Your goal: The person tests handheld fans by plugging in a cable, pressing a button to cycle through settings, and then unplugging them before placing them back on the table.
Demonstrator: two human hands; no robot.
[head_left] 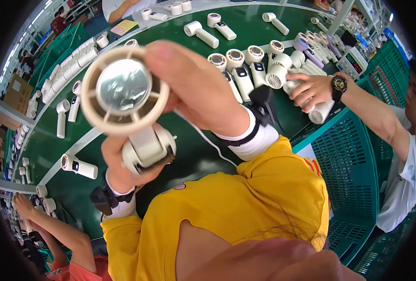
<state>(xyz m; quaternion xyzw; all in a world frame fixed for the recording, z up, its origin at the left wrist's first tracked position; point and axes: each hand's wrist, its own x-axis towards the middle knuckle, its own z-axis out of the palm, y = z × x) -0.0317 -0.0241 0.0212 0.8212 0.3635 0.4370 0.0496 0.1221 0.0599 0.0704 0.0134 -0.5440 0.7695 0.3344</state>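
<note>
Close to the camera is a white handheld fan (pixel 124 87) with a round, spoked head and a shiny mirror-like disc at its centre. My left hand (pixel 115 158) is closed around its lower body, at the hinge below the head. From the right, my right hand (pixel 196 84) grips the rim of the head, its thumb laid along the upper edge; the fingers behind are mostly hidden. Behind my hands a thin white cable (pixel 207 138) runs over the green table (pixel 196 157). A single white fan (pixel 79 166) lies on the table to the left of my left hand.
Several white fans (pixel 242 79) lie in a row beyond my right hand. On the right, a co-worker's hand (pixel 311 91) with a watch rests on white fans beside a teal basket (pixel 346 173). Another person's arm (pixel 53 222) reaches in at lower left. A small display device (pixel 352 63) stands far right.
</note>
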